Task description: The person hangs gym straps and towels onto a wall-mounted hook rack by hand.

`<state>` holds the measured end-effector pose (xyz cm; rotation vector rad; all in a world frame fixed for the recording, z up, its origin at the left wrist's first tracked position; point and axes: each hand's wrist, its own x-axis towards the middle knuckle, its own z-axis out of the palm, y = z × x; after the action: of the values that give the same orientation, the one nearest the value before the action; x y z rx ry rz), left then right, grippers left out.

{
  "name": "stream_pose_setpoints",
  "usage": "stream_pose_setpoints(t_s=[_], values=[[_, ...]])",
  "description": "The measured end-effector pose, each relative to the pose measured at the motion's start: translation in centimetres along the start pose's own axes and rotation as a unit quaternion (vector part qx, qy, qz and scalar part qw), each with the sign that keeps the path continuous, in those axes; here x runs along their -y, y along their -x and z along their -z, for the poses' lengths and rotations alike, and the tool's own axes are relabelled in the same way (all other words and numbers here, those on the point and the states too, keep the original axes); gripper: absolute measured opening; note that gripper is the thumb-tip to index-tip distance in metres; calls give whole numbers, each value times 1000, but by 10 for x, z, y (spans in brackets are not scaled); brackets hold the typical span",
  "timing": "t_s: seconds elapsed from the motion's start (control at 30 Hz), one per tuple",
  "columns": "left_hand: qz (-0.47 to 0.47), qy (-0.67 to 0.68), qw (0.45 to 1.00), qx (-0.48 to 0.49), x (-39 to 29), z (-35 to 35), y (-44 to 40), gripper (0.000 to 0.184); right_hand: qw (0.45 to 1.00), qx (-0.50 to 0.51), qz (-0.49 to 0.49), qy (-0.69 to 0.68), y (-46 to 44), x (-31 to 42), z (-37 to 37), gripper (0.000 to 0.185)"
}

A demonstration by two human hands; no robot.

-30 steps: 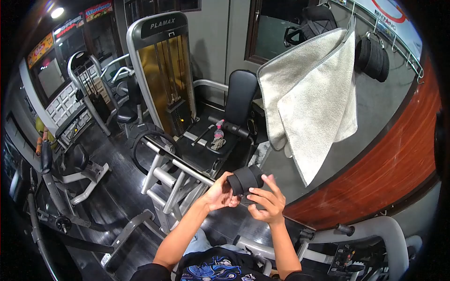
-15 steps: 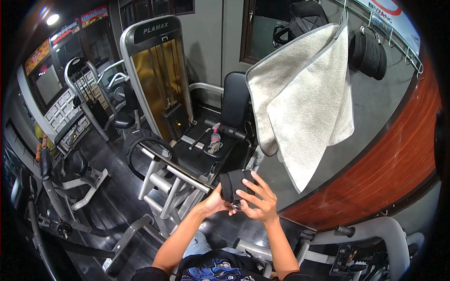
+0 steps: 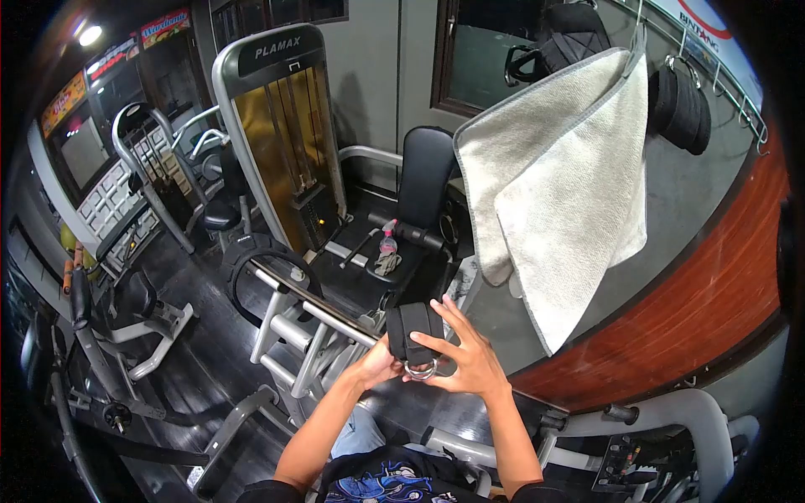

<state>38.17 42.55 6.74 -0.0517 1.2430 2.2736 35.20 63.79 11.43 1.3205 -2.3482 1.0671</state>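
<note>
A black padded ankle strap (image 3: 411,325) with metal D-rings (image 3: 421,369) at its lower end is held up in front of my body. My left hand (image 3: 379,365) grips its left side, and some of those fingers are hidden behind it. On the other side, my right hand (image 3: 463,356) holds it with the fingers spread: one fingertip lies on the strap's face and the thumb is by the rings. Several similar black straps (image 3: 681,105) hang from a wall hook at the upper right.
A light towel (image 3: 570,201) hangs ahead on the right, beside a wood-coloured panel (image 3: 671,310). A weight-stack machine (image 3: 281,142) stands ahead, with a bottle (image 3: 387,243) on its seat. Metal machine frames (image 3: 306,335) lie close by on the left, and another frame (image 3: 671,411) at lower right.
The strap has shifted slightly left and turned, so its rings show more fully. My right hand's fingers have spread wider and lifted partly off it. The view has swung a little left.
</note>
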Motion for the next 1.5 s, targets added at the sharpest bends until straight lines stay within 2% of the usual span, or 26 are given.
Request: stream_pose_setpoints(t_s=[0.1, 0.23, 0.27, 0.3, 0.33, 0.37, 0.43, 0.47, 0.5, 0.53, 0.57, 0.6, 0.63, 0.7, 0.73, 0.77, 0.83, 0.9, 0.97, 1.07, 1.1, 1.2, 1.27, 1.37, 1.43, 1.5], values=[[21, 41, 999, 21, 7, 23, -7, 53, 998, -43, 20, 46, -6, -7, -9, 68], [-5, 80, 994, 78, 1, 32, -11, 51, 994, -78, 36, 74, -20, 0, -12, 58], [0, 62, 996, 63, -3, 33, -9, 51, 993, -79, 33, 78, -20, 0, -15, 58], [6, 44, 998, 49, -6, 34, -8, 51, 988, -127, 44, 77, -18, -1, -20, 54], [-5, 18, 997, 72, -3, 45, -14, 52, 980, -176, 55, 76, -18, 0, -24, 50], [0, 17, 997, 78, -3, 49, -16, 52, 979, -178, 50, 82, -18, 2, -26, 50], [0, -156, 988, 19, -7, 51, -17, 52, 967, -252, -29, 18, -20, 8, -31, 45], [-66, -140, 987, -31, -8, 51, -20, 40, 953, -282, -89, -58, -18, 12, -34, 42], [-63, -140, 988, -21, -15, 42, -18, 40, 952, -287, -93, -49, -19, 16, -34, 42], [-237, -215, 945, -69, -28, 27, -10, 42, 946, -288, -134, -59, -19, 19, -33, 40], [-403, -277, 865, -113, -40, 16, -4, 47, 939, -290, -174, -69, -20, 23, -31, 39], [-438, -304, 841, -90, -50, 15, 0, 59, 939, -283, -188, -59, -20, 28, -28, 35], [-460, -343, 817, -57, -60, 12, 4, 59, 936, -291, -194, -46, -20, 35, -25, 35], [-482, -489, 727, 20, -84, -2, 10, 58, 923, -280, -253, -73, -20, 49, -24, 33], [-479, -496, 721, 71, -85, -3, 3, 56, 921, -294, -248, -68, -18, 52, -24, 28], [-461, -491, 733, 93, -84, -8, -1, 48, 917, -304, -254, -55, -16, 58, -23, 28], [-422, -463, 770, 118, -79, -9, -9, 42, 867, -345, -334, -136, -11, 70, -21, 25], [-411, -440, 784, 150, -71, -15, -17, 40, 858, -371, -332, -124, -4, 79, -19, 19], [-396, -417, 797, 184, -66, -26, -22, 38, 869, -342, -299, -196, 8, 88, -12, 14], [-390, -377, 817, 196, -64, -50, -23, 21, 861, -362, -305, -184, 16, 109, 0, 16], [-392, -376, 812, 214, -66, -58, -22, 21, 850, -365, -322, -200, 18, 116, 4, 17], [-428, -446, 743, 255, -78, -87, -21, 13, 862, -375, -324, -111, 34, 127, 20, 16], [-436, -430, 741, 276, -86, -111, -19, 13, 872, -390, -295, -20, 38, 134, 35, 14], [-474, -397, 728, 294, -101, -150, -18, 12, 842, -461, -276, -42, 31, 148, 60, 12], [-497, -402, 712, 291, -117, -176, -16, 11, 858, -447, -253, 8, 32, 146, 80, 16], [-536, -398, 691, 276, -135, -200, -15, 11, 813, -534, -226, -43, 13, 159, 101, 24]])
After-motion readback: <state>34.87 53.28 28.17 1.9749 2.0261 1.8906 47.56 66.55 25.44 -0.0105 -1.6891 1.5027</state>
